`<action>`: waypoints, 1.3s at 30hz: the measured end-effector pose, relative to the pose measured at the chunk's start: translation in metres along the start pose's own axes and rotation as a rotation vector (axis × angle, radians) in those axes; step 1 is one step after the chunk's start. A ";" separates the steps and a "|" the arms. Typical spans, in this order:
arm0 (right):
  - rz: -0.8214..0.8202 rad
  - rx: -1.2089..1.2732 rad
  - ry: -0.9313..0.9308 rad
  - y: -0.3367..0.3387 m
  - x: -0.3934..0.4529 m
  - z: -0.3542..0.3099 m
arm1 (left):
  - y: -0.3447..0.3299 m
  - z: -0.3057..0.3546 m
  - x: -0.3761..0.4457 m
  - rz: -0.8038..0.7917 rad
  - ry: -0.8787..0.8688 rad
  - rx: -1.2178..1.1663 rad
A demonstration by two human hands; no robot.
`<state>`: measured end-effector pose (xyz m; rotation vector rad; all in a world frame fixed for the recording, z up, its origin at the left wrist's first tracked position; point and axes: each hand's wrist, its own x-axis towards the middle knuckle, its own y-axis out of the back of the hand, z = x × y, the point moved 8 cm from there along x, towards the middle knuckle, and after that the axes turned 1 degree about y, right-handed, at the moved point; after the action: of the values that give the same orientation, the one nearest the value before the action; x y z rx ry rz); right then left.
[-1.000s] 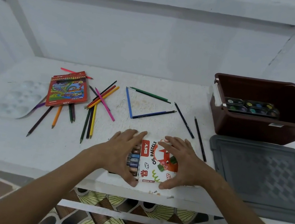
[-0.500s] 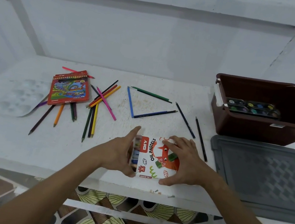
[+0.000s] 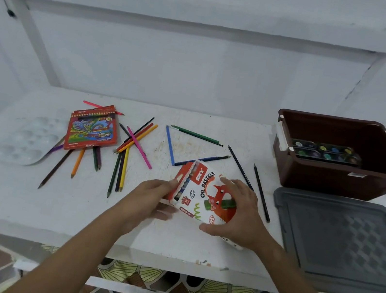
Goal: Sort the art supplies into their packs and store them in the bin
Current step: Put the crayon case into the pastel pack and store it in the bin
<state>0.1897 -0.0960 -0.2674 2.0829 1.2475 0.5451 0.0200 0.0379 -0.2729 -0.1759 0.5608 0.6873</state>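
The white oil pastels pack (image 3: 200, 193) with a red cat picture is lifted off the white table, tilted up. My left hand (image 3: 155, 196) grips its red left flap, where several pastel ends show. My right hand (image 3: 242, 213) grips the pack's right side, fingers over its front and thumb under its lower edge. Several loose coloured pencils (image 3: 134, 141) lie scattered across the table. A red coloured-pencil pack (image 3: 91, 128) lies flat at the left. The dark brown bin (image 3: 339, 181) stands at the right with a watercolour paint set (image 3: 326, 152) inside.
The bin's grey lid (image 3: 350, 239) lies flat in front of the bin at the table's right edge. A clear plastic palette (image 3: 27, 139) sits at the far left. The white table (image 3: 13, 193) ends just below my hands, with patterned floor beneath.
Both hands lay flat on the pastels pack on the table; now they have picked it up and tilted it, the left hand moving to its left flap.
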 end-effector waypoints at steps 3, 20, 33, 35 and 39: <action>0.101 0.080 0.012 0.002 0.001 -0.013 | -0.009 0.018 -0.004 -0.078 -0.055 -0.189; 0.363 0.846 -0.136 0.062 0.017 -0.045 | -0.032 0.139 -0.029 -0.147 -0.478 0.483; 0.435 0.900 -0.266 0.040 0.015 -0.025 | -0.034 0.092 -0.015 0.171 -0.304 0.070; 0.426 0.895 -0.258 0.036 0.015 -0.024 | -0.037 0.091 -0.015 0.151 -0.310 0.055; 0.408 0.889 -0.242 0.036 0.017 -0.026 | -0.038 0.090 -0.011 0.072 -0.249 -0.005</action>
<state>0.2034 -0.0853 -0.2236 3.0604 1.0084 -0.1607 0.0762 0.0328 -0.1923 -0.0729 0.3275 0.7680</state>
